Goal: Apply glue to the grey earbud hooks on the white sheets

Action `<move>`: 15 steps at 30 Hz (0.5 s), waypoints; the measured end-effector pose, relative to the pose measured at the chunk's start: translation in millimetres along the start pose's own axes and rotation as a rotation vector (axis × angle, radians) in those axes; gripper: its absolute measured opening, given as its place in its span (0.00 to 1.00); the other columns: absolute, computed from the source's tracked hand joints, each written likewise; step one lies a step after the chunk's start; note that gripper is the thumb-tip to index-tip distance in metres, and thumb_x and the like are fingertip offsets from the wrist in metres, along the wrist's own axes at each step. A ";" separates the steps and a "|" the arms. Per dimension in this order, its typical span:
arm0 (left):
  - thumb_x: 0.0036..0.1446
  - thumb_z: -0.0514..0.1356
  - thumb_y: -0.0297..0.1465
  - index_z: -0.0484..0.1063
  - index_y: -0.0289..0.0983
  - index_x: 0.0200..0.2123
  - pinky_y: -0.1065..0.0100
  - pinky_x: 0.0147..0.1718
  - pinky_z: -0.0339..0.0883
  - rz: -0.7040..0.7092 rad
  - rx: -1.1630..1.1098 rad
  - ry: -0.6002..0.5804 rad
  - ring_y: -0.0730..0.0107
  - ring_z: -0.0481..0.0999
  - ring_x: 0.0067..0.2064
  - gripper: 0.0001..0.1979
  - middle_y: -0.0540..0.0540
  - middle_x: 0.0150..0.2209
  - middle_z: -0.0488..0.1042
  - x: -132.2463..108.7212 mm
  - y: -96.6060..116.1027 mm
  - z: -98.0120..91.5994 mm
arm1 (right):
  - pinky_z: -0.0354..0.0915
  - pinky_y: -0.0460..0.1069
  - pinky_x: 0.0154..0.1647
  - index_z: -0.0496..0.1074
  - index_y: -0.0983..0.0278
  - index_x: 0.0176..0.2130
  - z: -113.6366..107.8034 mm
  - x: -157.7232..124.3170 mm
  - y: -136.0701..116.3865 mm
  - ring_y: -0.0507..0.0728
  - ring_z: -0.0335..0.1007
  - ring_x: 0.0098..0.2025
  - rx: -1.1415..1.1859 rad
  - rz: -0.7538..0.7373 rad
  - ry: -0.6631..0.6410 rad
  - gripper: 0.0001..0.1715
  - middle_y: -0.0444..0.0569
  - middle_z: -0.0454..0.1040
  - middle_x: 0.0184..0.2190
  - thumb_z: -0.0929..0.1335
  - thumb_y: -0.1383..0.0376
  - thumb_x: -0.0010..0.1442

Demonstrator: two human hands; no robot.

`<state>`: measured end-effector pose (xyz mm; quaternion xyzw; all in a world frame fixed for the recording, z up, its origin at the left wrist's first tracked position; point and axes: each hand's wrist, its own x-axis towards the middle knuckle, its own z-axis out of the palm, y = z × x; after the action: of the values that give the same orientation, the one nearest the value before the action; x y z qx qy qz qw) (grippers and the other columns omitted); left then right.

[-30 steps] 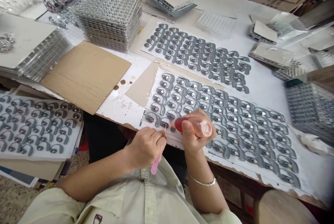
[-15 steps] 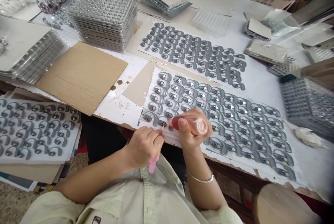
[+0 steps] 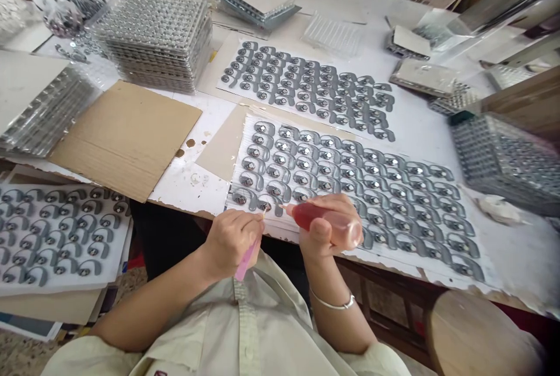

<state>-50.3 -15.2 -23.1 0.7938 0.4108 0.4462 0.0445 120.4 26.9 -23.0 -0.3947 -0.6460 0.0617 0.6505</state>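
My left hand (image 3: 234,242) is closed around a thin pink tool (image 3: 245,260), whose pale tip points at a grey curved piece with a shiny centre (image 3: 265,203) in the front row of the near sheet. A squeeze bottle of red liquid (image 3: 326,224) lies in my right hand (image 3: 328,233), its nozzle pointing left, close to the tool's tip. Whether nozzle or tip touches the piece I cannot tell. Rows of similar pieces cover the near white sheet (image 3: 238,157), partly hidden behind my right hand.
A second sheet of pieces (image 3: 227,85) lies behind. Left are brown cardboard (image 3: 126,136), stacked clear trays (image 3: 153,37) and a lower sheet of pieces (image 3: 56,236). More trays (image 3: 503,160) stand right; a round stool (image 3: 476,335) is below the table.
The view has shifted, moving the table items slightly left. The bottle has turned more sideways in my right hand, showing more of its body. Both hands keep their hold.
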 end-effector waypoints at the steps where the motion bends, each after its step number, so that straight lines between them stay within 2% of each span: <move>1: 0.54 0.56 0.19 0.69 0.35 0.31 0.67 0.28 0.73 -0.015 -0.034 0.006 0.68 0.79 0.31 0.06 0.44 0.30 0.79 -0.1 -1.7 -0.5 | 0.62 0.52 0.26 0.70 0.62 0.33 -2.4 -2.9 -0.6 0.56 0.65 0.26 -0.002 0.009 0.018 0.14 0.46 0.71 0.24 0.68 0.53 0.58; 6: 0.53 0.57 0.20 0.70 0.35 0.33 0.66 0.33 0.76 -0.042 -0.116 -0.001 0.67 0.80 0.32 0.06 0.44 0.32 0.80 -1.6 -7.4 -1.9 | 0.64 0.52 0.27 0.71 0.64 0.34 -7.1 -11.6 -1.0 0.56 0.67 0.28 -0.025 0.035 -0.031 0.12 0.48 0.72 0.26 0.70 0.57 0.56; 15: 0.52 0.57 0.19 0.69 0.35 0.33 0.67 0.32 0.76 -0.024 -0.096 0.005 0.67 0.81 0.32 0.08 0.45 0.32 0.80 0.0 -5.5 -2.3 | 0.64 0.52 0.28 0.71 0.64 0.36 -2.3 -11.9 2.3 0.55 0.67 0.28 -0.012 0.035 -0.057 0.11 0.48 0.72 0.28 0.71 0.60 0.55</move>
<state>-55.5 -12.2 -24.1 0.7846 0.3986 0.4668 0.0869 121.6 20.5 -33.4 -0.4077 -0.6575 0.0804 0.6284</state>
